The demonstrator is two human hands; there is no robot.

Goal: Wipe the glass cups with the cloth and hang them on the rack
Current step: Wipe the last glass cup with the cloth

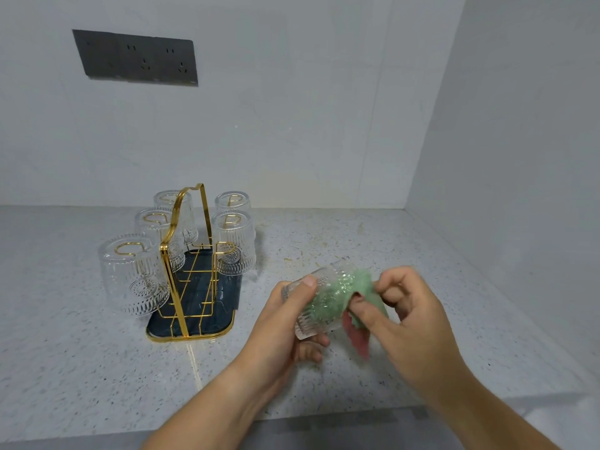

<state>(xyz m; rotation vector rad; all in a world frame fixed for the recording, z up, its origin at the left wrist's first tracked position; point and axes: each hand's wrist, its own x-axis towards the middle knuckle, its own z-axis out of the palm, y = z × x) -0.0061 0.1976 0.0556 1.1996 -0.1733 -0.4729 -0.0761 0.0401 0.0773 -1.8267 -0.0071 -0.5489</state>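
The glass cup (316, 315) is held on its side above the surface (81, 352), to the right of the rack (181, 254), with its mouth turned toward the right. It is gripped by the left hand (285, 319): the thumb is pressed on the upper wall, and the left fingers (311, 350) are curled beneath the ribbed lower wall. The cloth (367, 287) is pinched by the right hand (412, 319) at the mouth of the cup. The right fingers (389, 280) are bent and closed on the green fabric, part of which is seen through the glass, pushed inside. A pink part of the cloth is left hanging below the right thumb.

Five more cups are hung upside down on the gold wire rack, which is stood on a dark tray (194, 319). On the left side are seen the front left cup (133, 274), the middle left cup (159, 232) and the back left cup (175, 206). On the right side are seen the back right cup (232, 201) and the middle right cup (235, 241). One bare gold peg (227, 250) is seen at the front right, nearest the held cup. A dark socket panel (136, 58) is fixed to the wall behind the rack.
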